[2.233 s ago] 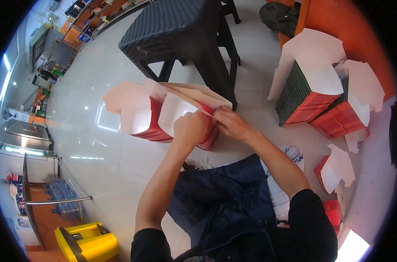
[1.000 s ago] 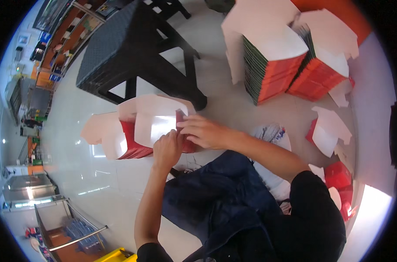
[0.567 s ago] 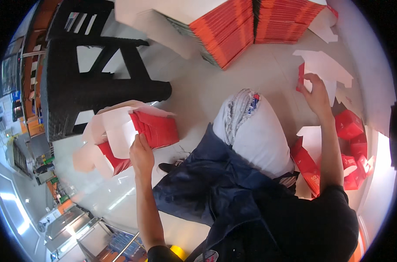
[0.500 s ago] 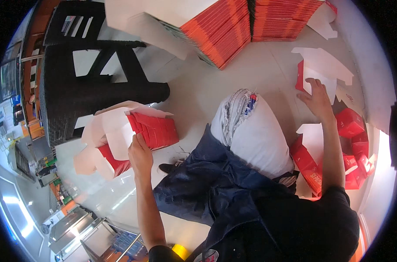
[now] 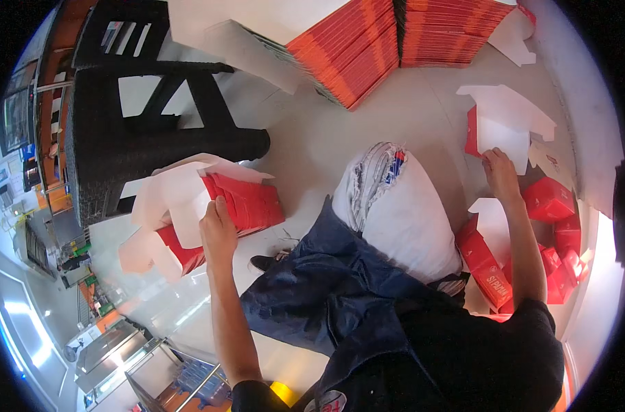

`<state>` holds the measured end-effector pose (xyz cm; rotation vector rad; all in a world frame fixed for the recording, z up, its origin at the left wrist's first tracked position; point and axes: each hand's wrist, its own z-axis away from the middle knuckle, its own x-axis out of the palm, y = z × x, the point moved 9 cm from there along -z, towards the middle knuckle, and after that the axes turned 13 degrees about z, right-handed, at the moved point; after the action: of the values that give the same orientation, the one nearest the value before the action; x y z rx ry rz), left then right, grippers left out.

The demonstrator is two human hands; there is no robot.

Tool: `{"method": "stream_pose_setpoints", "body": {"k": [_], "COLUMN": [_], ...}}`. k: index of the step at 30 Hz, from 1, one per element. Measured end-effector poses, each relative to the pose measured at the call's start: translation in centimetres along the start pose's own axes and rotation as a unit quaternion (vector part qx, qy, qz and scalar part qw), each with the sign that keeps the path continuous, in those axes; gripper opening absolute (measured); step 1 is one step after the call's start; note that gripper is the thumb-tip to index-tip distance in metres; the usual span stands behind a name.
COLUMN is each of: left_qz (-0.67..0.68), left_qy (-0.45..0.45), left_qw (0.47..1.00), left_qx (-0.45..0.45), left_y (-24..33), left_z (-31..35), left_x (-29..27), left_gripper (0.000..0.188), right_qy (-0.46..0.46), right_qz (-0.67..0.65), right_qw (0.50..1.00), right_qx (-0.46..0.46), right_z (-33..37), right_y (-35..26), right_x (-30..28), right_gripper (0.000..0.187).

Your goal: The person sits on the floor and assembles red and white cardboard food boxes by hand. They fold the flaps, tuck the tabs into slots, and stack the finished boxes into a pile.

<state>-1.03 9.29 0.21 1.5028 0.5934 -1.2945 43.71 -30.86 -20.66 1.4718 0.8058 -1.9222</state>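
My left hand [image 5: 218,230] is closed on the edge of a red and white carton [image 5: 189,218] at the left; its fingertips are partly hidden. This carton leans against a row of nested red cartons [image 5: 247,204] with white flaps. At the far right, my right hand [image 5: 502,173] has its fingers drawn together on the near edge of an open carton [image 5: 503,130], with a white inside and a red side. Nearer me, beside my right forearm, stands another open red carton [image 5: 483,264]. Several closed red boxes [image 5: 551,199] lie beyond that forearm.
Tall stacks of flat orange-red cartons [image 5: 350,51] stand at the far side. A black woven piece of furniture [image 5: 165,141] lies at the left. Between my arms sits a stuffed white sack [image 5: 408,213]. A pale wall [image 5: 587,103] borders the right.
My right hand has come nearer to me, from inside the open carton to its near edge, and its fingers have closed together. My left hand has barely moved.
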Motion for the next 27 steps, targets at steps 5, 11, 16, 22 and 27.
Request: {"method": "stream_pose_setpoints", "body": {"k": [5, 11, 16, 22, 27], "left_qz": [0.074, 0.080, 0.266, 0.344, 0.722], "left_qy": [0.098, 0.268, 0.331, 0.072, -0.010], "left_qw": [0.992, 0.954, 0.904, 0.902, 0.678], "left_qx": [0.037, 0.110, 0.054, 0.249, 0.138], "left_y": [-1.7, -6.9, -9.0, 7.5, 7.9], "left_z": [2.6, 4.8, 9.2, 15.1, 15.2], "left_x": [-2.7, -7.3, -6.1, -0.8, -0.1], "left_gripper": [0.029, 0.025, 0.041, 0.128, 0.155], "right_qy": [0.010, 0.024, 0.084, 0.026, -0.179], "right_qz": [0.017, 0.007, -0.137, -0.497, -0.224], "right_qw": [1.000, 1.000, 0.987, 0.865, 0.854], "right_qx": [-0.024, -0.013, -0.001, -0.064, -0.433], "right_z": [1.2, 1.9, 3.3, 6.3, 12.2], "right_y": [-0.8, 1.1, -6.4, -20.3, -36.9], "right_x": [-0.8, -1.6, -16.1, -27.5, -28.7], "right_gripper": [0.010, 0.013, 0.020, 0.028, 0.023]}}
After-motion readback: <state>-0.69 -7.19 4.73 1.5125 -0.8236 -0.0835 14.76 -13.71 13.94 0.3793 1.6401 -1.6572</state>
